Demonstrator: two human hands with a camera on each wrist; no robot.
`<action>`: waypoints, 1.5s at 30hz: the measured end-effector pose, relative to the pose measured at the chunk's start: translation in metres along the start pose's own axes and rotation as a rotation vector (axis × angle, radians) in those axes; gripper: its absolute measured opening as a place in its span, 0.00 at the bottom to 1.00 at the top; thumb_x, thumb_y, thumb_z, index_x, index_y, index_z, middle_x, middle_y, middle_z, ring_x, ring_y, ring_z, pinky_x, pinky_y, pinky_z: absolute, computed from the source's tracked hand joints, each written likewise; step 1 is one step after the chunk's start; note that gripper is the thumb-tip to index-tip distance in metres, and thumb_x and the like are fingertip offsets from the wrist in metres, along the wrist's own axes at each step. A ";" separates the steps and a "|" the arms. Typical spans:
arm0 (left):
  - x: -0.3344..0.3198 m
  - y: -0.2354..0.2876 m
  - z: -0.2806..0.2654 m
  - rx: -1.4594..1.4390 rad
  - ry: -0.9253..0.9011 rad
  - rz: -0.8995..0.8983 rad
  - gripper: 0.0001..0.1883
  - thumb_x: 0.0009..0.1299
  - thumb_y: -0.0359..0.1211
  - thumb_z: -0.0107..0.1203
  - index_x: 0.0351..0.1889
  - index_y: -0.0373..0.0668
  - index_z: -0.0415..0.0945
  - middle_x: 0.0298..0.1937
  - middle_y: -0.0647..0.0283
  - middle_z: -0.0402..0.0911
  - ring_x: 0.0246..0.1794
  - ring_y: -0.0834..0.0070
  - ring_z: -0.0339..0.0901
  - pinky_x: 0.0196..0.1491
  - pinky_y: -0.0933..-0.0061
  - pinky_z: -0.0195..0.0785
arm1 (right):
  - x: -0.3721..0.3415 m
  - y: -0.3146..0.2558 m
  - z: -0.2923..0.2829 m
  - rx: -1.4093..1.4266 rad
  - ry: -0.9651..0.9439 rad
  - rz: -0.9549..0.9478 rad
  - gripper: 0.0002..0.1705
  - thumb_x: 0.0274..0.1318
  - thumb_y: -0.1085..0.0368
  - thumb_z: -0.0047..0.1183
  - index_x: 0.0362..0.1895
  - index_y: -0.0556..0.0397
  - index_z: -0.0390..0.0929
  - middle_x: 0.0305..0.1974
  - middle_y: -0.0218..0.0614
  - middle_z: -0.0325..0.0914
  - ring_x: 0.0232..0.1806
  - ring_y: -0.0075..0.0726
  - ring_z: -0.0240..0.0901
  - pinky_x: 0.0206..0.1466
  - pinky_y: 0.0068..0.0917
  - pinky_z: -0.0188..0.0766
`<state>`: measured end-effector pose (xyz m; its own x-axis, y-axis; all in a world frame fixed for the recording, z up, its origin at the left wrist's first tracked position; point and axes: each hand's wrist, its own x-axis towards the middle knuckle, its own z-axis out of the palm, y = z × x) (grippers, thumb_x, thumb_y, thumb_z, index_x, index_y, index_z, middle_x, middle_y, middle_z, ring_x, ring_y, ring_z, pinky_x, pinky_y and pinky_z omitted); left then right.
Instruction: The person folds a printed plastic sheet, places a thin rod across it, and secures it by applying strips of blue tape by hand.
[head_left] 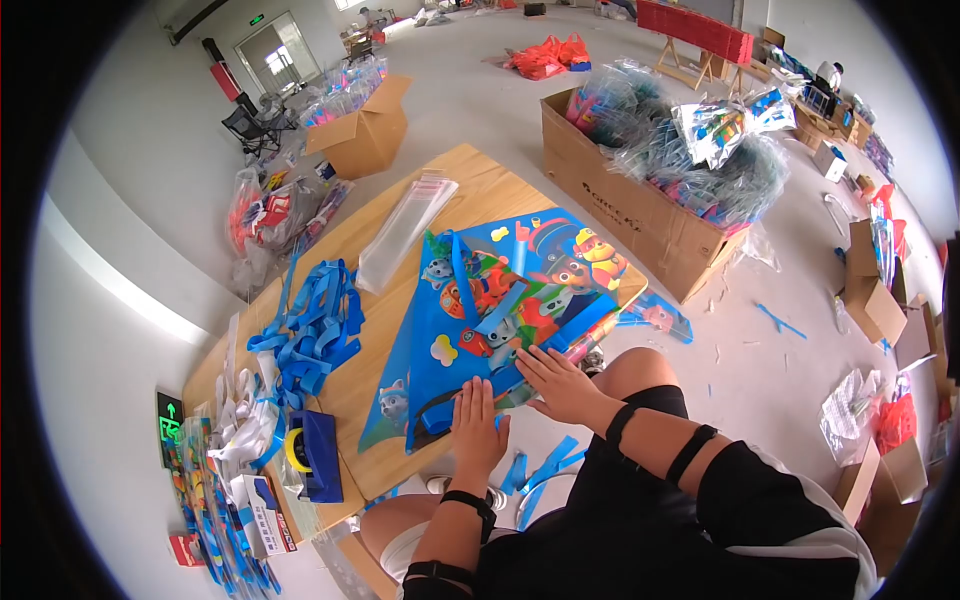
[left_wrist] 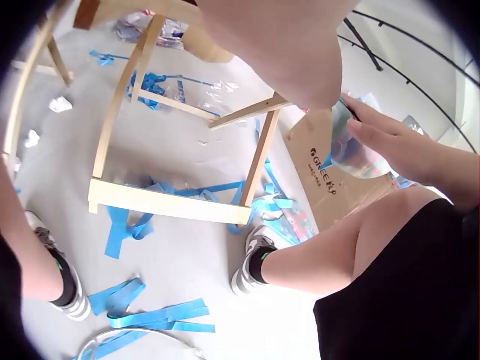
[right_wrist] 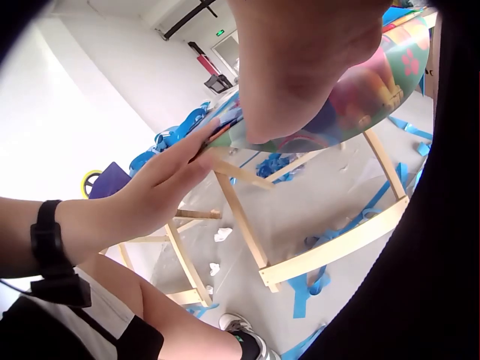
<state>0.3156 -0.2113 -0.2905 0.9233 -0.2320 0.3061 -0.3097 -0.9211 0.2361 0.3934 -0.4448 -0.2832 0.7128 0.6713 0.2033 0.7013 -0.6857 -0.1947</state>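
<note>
Printed plastic sheets with cartoon dogs lie on the wooden table, their near edge over the table's front. My left hand rests with straight fingers on the blue near corner, beside a dark strip. To its right, my right hand lies flat on the near edge of the colourful layer, fingers spread. In the right wrist view the printed sheet bends down under the right palm, and the left hand touches its other end. The left wrist view shows the right hand against the sheet's edge.
Blue straps are heaped at the table's left, near a tape dispenser. Clear sleeves lie behind. A large carton of wrapped items stands beyond the table. Strap pieces lie on the floor.
</note>
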 end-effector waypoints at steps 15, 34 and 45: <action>0.000 0.001 -0.003 0.005 -0.036 0.007 0.38 0.81 0.47 0.54 0.83 0.36 0.60 0.86 0.43 0.59 0.86 0.43 0.55 0.85 0.42 0.46 | 0.002 0.000 0.001 -0.008 -0.006 0.031 0.48 0.71 0.42 0.57 0.84 0.55 0.57 0.87 0.43 0.50 0.89 0.51 0.45 0.88 0.51 0.44; 0.002 0.004 -0.008 -0.004 -0.048 0.025 0.40 0.76 0.43 0.59 0.83 0.39 0.61 0.88 0.49 0.57 0.86 0.36 0.53 0.83 0.36 0.47 | 0.002 -0.004 -0.001 0.024 0.004 0.057 0.47 0.71 0.44 0.59 0.84 0.54 0.58 0.87 0.45 0.51 0.89 0.53 0.44 0.88 0.52 0.46; 0.001 0.006 -0.008 0.016 -0.028 0.045 0.39 0.74 0.42 0.61 0.82 0.41 0.64 0.86 0.52 0.61 0.85 0.38 0.54 0.83 0.36 0.46 | -0.005 0.015 0.002 -0.089 0.016 0.179 0.52 0.72 0.38 0.55 0.85 0.59 0.55 0.88 0.47 0.48 0.90 0.50 0.42 0.89 0.50 0.41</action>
<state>0.3128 -0.2142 -0.2810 0.9146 -0.2820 0.2900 -0.3478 -0.9142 0.2081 0.4007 -0.4577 -0.2886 0.8253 0.5324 0.1881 0.5593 -0.8165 -0.1433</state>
